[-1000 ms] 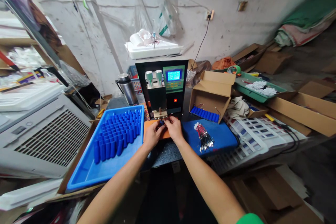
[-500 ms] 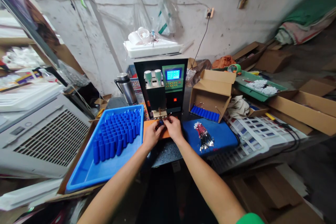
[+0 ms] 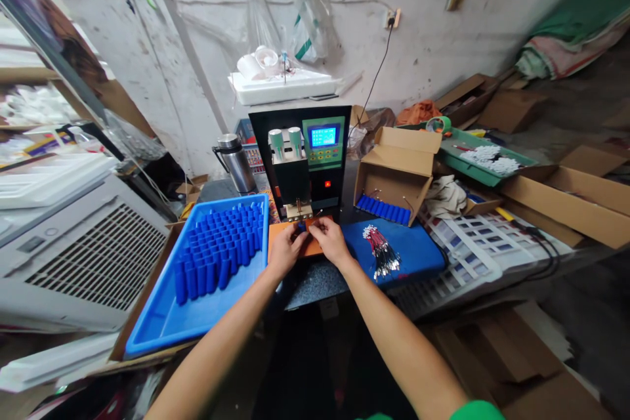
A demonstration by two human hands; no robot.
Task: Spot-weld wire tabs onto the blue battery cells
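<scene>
I pinch a small blue cell (image 3: 301, 227) between my left hand (image 3: 284, 252) and right hand (image 3: 331, 242), just beneath the spot welder (image 3: 301, 161). I should hold it level and steady under the welder's tips, fingers clear.

We see both hands meeting on an orange pad (image 3: 310, 246) under the black machine (image 3: 308, 161) — left hand (image 3: 285, 252) and right hand (image 3: 331, 241) pinching a small blue cell (image 3: 301, 227). Left, a blue tray (image 3: 172, 321) of upright cells; right, a wire bundle (image 3: 381, 251) on a blue mat (image 3: 418, 249).
</scene>
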